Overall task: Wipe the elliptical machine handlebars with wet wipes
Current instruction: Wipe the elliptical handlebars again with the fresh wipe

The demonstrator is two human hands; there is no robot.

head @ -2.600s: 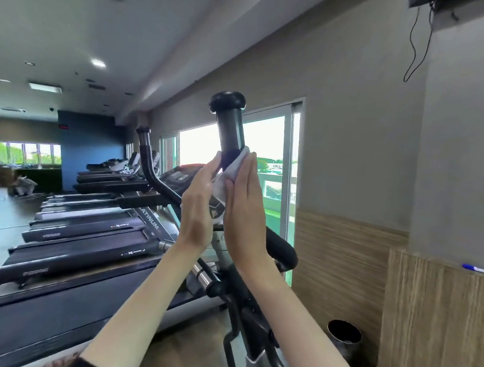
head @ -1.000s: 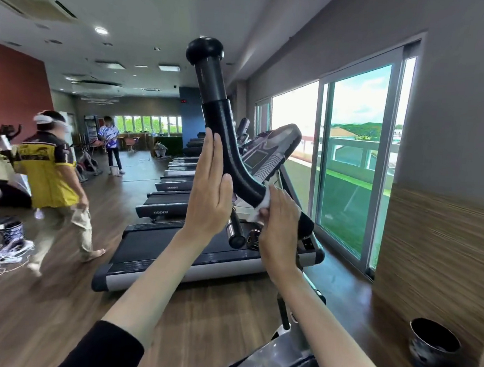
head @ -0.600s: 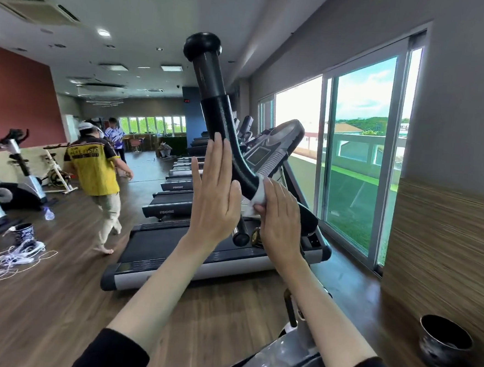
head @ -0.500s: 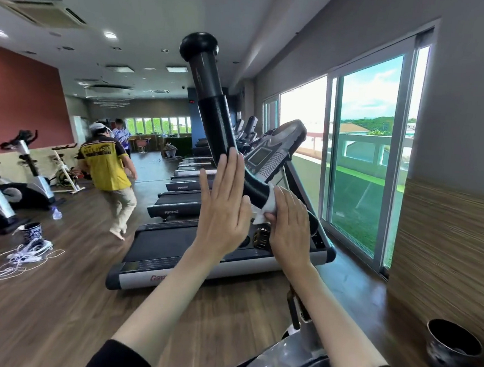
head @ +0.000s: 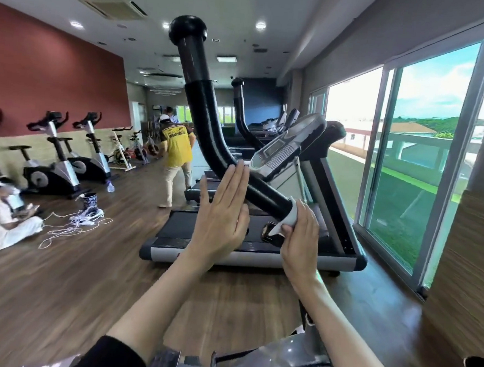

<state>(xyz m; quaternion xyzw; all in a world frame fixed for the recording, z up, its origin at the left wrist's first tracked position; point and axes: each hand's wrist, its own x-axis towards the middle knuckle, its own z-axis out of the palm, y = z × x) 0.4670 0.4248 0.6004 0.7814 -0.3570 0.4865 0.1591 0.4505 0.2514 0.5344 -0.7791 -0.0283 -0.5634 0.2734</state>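
Right hand (head: 300, 239) pinches wet wipe (head: 285, 221) against lower end of handlebar (head: 210, 129), left hand (head: 221, 213) flat-fingered beside it; bar's long axis rises up-left from wipe, nearer the right.

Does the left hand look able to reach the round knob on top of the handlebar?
Probably yes. The left hand is flat and holds nothing, beside the bend of the handlebar, with only clear air up to the knob. The right hand holds the wipe lower down.
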